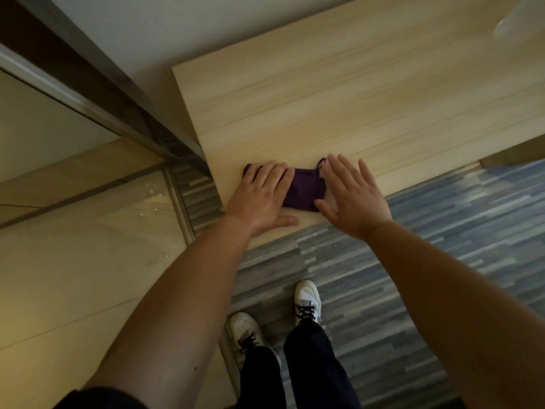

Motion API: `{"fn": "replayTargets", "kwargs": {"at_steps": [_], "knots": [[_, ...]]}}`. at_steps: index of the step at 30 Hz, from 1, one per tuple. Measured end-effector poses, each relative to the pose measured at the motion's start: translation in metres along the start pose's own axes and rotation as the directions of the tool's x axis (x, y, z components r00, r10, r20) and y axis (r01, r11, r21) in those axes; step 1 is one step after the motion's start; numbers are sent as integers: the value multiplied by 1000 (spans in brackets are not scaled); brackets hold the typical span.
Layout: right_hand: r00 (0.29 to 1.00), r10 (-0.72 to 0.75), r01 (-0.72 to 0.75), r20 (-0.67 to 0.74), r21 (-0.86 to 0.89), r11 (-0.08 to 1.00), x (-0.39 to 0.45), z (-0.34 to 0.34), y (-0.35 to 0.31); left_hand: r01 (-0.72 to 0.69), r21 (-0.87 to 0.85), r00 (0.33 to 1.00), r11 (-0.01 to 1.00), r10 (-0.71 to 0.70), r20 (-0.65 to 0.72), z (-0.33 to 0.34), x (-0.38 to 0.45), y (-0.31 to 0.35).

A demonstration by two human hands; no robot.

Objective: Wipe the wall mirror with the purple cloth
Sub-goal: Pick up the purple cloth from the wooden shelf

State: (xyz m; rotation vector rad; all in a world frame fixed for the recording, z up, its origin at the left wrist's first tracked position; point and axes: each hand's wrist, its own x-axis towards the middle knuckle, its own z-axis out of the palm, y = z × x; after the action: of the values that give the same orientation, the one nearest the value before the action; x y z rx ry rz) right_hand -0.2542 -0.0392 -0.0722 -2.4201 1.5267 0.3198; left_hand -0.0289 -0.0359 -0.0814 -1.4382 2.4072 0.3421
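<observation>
While purple cloth (303, 188) lies folded at desk (339, 98) front edge, I see left hand (259, 199) flat on its left part, fingers together, right hand (351, 196) splayed open, touching its right side. Mirror (53, 119) sits far left w/ dark frame.

Dim, warm indoor light; no hard shadows, only soft shade under the forearms; glossy tile floor (88, 246) at left carried faint specular glints; pale object (519, 22) at top right was smeared by blur; wide-angle lens bent straight edges toward the corners; dark vignetting along the bottom; overall slightly soft, low contrast.
</observation>
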Motion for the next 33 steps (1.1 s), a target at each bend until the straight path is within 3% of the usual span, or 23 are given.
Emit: {"fn": "replayTargets", "kwargs": {"at_steps": [4,8,11,14,16,21,24,26,29,33], "knots": [[998,-29,31,51,-46,998,-11,-6,-16,60,-6,997,998,-59,57,6,-25,12],[994,-86,91,70,-77,993,-19,-16,-36,134,-29,991,991,-134,-13,18,-63,28],[986,-138,147,97,-96,984,-22,-29,-56,149,-114,988,982,-154,-32,18,-95,34],[970,-189,205,155,-94,974,-21,-49,-87,150,-231,989,961,-142,51,6,-134,24],[956,-262,275,129,-94,957,-21,-69,-119,223,-315,975,923,-218,50,-9,-169,6],[875,-480,483,54,-104,869,-9,-132,-232,440,-432,868,787,-496,-19,-61,-276,-61],[841,-542,533,-8,-162,830,5,-181,-302,523,-444,773,727,-624,-113,-101,-338,-113],[804,-580,551,-133,-202,810,13,-222,-345,562,-433,714,705,-678,-176,-129,-375,-146],[747,-640,595,-180,-250,764,30,-280,-398,604,-405,642,686,-720,-264,-173,-424,-192],[654,-636,525,-410,-360,771,53,-370,-462,656,-374,518,655,-752,-409,-239,-482,-247]]}}
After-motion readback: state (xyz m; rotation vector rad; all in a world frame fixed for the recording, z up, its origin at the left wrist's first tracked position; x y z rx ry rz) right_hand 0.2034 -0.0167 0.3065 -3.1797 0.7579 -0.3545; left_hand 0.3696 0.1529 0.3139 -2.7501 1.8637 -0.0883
